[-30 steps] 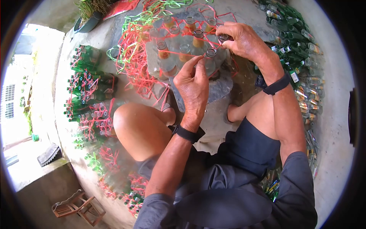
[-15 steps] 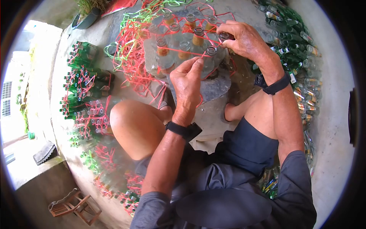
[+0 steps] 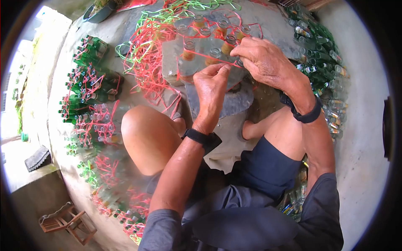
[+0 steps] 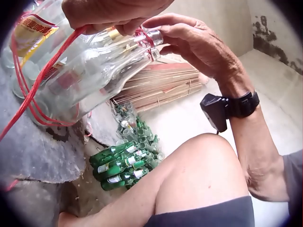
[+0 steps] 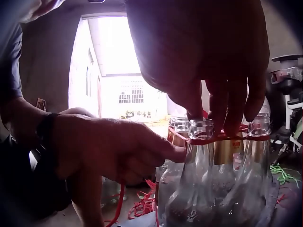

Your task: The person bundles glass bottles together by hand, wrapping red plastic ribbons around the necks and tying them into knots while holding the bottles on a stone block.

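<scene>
A cluster of clear glass bottles (image 3: 215,53) stands upright on a low stand, red strap (image 4: 41,79) running around and between the necks. My left hand (image 3: 209,85) pinches the strap between thumb and forefinger, just in front of the cluster. A length of strap hangs below that hand in the right wrist view. Over the near right corner is my right hand (image 3: 268,62), its thumb and fingers curled about the top of a corner bottle (image 5: 196,175). Its fingertips reach down to the strap at the neck.
Tangled red and green strap (image 3: 148,54) lies left of the stand. Tied green bottles (image 3: 90,50) stand along the left side. Loose bottles (image 3: 320,54) lie piled along the right wall. A wooden chair (image 3: 67,221) is at lower left.
My right hand has turned and moved slightly down over the corner bottle, covering more of it. The left hand first drew back slightly, then moved nearer the right, still pinching the strap. The head view has shifted.
</scene>
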The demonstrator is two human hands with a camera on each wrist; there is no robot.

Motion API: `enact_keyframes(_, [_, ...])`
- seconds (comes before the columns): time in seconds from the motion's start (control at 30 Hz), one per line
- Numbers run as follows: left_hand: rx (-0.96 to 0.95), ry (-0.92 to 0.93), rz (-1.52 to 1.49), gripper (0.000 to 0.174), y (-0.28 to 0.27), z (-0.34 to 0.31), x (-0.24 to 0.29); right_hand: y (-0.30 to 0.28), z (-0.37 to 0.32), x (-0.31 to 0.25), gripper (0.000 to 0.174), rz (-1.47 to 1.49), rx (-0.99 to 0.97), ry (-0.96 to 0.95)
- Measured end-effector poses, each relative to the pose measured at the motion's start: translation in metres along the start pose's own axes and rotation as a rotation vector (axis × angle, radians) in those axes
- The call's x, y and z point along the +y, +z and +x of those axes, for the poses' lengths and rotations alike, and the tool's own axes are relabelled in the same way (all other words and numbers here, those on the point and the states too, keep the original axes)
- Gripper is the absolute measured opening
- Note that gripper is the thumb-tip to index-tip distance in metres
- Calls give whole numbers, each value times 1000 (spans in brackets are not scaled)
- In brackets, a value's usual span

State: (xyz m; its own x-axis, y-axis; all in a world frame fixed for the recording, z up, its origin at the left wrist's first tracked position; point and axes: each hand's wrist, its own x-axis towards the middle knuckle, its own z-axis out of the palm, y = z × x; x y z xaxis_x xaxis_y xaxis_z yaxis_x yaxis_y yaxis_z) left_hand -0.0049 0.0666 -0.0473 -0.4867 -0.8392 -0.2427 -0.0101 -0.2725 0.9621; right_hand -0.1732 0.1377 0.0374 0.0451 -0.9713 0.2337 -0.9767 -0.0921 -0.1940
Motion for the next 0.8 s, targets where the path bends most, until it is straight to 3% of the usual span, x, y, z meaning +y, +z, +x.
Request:
enact_keyframes(0.2, [118, 132, 28, 25, 9, 7, -14, -6, 14, 1, 29, 72, -142, -49])
enact_keyframes(0.27, [132, 135, 53, 26, 11, 8, -15, -8, 21, 5, 37, 172, -310, 6])
enact_keyframes(0.4, [165, 148, 120, 30, 13, 9, -15, -1, 31, 20, 30, 382, -327, 0])
enact_keyframes(0.57, [200, 130, 207, 33, 13, 7, -10, -9, 50, 29, 46, 500, -571, -37])
enact_keyframes(0.8, [211, 105, 297, 33, 13, 4, -4, -9, 50, 26, 43, 484, -598, -33])
